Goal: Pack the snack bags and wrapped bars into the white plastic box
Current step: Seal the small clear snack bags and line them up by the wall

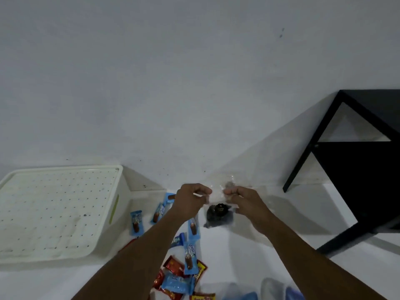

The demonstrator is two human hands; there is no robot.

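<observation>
Snack bags (pixel 173 283) and wrapped bars (pixel 188 255) are being left unpacked at six o'clock while a clear bag (pixel 217 197) is being pinched by the left hand (pixel 190 200) and right hand (pixel 246 202), fingers curled, with the white plastic box (pixel 60 211) lidded at nine o'clock.

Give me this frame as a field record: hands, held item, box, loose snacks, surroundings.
left hand: pinches the clear bag at its top
right hand: pinches the same bag, opposite side
clear bag: held above the floor; dark item seems to sit in its lower part
white plastic box: at left, dotted lid appears on
blue wrapped bars: loose on the floor beside the box
red wrappers: piled near the bottom edge
black table: at right
</observation>
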